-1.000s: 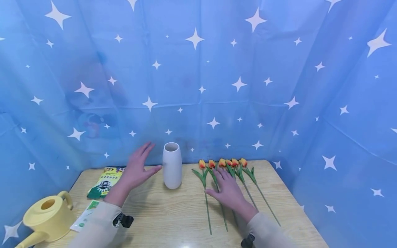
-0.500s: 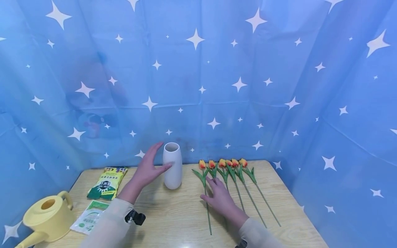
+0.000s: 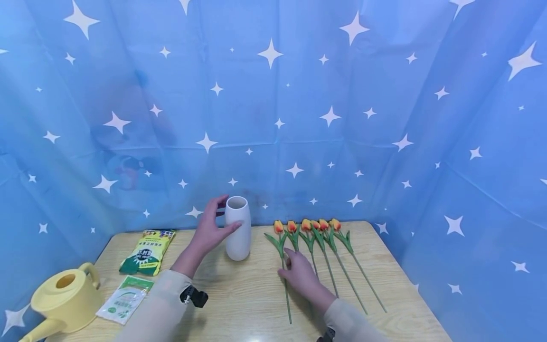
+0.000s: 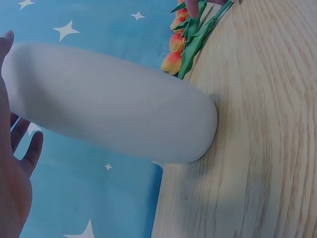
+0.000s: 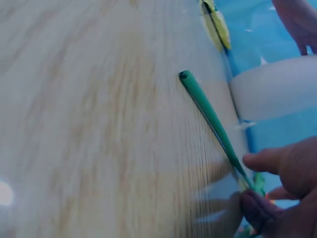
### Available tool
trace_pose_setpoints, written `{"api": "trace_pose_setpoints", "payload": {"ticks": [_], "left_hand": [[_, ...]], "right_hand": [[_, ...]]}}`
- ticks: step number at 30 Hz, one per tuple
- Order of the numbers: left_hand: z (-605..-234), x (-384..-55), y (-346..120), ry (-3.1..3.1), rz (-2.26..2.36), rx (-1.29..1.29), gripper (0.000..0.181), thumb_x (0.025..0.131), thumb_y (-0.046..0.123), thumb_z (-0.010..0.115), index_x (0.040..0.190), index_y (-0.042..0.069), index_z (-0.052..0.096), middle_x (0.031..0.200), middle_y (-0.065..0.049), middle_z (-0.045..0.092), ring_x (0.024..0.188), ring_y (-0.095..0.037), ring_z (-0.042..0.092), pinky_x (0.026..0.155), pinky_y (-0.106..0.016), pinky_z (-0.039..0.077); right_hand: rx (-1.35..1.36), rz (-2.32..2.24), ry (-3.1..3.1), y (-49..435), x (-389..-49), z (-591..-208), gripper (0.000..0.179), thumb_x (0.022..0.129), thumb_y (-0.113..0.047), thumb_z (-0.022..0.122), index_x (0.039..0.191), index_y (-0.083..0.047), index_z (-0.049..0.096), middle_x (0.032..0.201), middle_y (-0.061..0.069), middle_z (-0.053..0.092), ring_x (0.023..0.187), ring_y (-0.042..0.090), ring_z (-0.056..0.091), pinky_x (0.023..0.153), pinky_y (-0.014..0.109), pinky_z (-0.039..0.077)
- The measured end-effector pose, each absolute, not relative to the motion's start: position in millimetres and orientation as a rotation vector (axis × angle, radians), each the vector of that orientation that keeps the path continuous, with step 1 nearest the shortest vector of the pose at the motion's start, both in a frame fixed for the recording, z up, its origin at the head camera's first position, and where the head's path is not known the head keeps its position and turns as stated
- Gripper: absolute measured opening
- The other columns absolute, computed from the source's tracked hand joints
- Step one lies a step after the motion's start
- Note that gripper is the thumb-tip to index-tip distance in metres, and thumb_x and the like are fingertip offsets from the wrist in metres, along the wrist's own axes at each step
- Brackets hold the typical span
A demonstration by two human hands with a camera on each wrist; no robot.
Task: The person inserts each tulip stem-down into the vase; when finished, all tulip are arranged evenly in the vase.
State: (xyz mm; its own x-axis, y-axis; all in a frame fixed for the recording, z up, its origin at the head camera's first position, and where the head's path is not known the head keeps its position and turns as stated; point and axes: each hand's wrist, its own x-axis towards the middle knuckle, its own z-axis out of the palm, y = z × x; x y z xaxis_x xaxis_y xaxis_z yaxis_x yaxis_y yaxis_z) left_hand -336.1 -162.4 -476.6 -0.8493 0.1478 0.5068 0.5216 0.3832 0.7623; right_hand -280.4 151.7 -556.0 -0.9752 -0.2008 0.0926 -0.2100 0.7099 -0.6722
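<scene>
A white vase (image 3: 238, 237) stands upright on the wooden table. My left hand (image 3: 209, 230) is at its upper part, thumb across the front and fingers curving behind the rim. The left wrist view shows the vase (image 4: 114, 104) large, with spread fingers (image 4: 30, 153) past its side and a gap there. At the leftmost tulip (image 3: 278, 227), my right hand (image 3: 303, 275) reaches down to the stem. In the right wrist view, that green stem (image 5: 210, 116) runs between thumb and index finger, whose tips stand apart close beside it.
Several more orange-yellow tulips (image 3: 323, 223) lie side by side to the right. On the left are a yellow-green packet (image 3: 147, 251), a white-green packet (image 3: 125, 300) and a yellow watering can (image 3: 68, 301). A blue starry curtain (image 3: 273, 104) surrounds the table (image 3: 239, 304).
My left hand has moved right to the vase, its thumb now in front of it. My right hand has moved left and down from the middle tulips to the leftmost stem.
</scene>
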Motion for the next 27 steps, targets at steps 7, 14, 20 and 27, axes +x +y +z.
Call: {"api": "trace_pose_setpoints", "payload": {"ticks": [7,14,20,27], "left_hand": [[-482.5,-337.9,-158.3,-2.285,-1.491,-0.545,0.078,0.095,0.035,0.091,0.157,0.012,0.049,0.149,-0.01,0.057,0.137,-0.036,0.057,0.113,-0.064,0.051],[-481.9,-338.7,-156.8,-2.284,-1.531,-0.53,0.075,0.097,0.03,0.09,0.157,0.013,0.049,0.149,-0.01,0.057,0.137,-0.035,0.058,0.112,-0.061,0.052],[-483.0,-338.3,-157.1,-2.278,-1.55,-0.534,0.074,0.098,0.032,0.089,0.157,0.014,0.049,0.149,-0.009,0.056,0.136,-0.036,0.057,0.111,-0.062,0.053],[-484.7,-338.0,-155.7,-2.266,-1.553,-0.545,0.074,0.098,0.032,0.088,0.158,0.014,0.048,0.149,-0.012,0.055,0.136,-0.041,0.056,0.109,-0.065,0.053]], "right_hand": [[0.296,1.162,-2.902,148.3,-283.6,-559.0,0.059,0.092,-0.001,0.085,0.145,0.011,0.062,0.089,0.0,0.063,0.08,0.014,0.058,0.075,0.036,0.056],[0.275,1.178,-2.86,148.3,-284.8,-558.3,0.04,0.089,0.004,0.084,0.127,0.009,0.074,0.078,-0.004,0.065,0.073,0.011,0.061,0.07,0.031,0.056],[0.242,1.216,-2.856,147.8,-285.8,-556.8,0.038,0.089,0.006,0.082,0.125,0.012,0.074,0.082,0.0,0.07,0.071,0.011,0.064,0.063,0.028,0.055],[0.201,1.342,-2.836,150.1,-285.4,-560.1,0.037,0.088,0.007,0.076,0.124,0.011,0.073,0.081,0.001,0.067,0.067,0.013,0.063,0.058,0.03,0.054]]}}
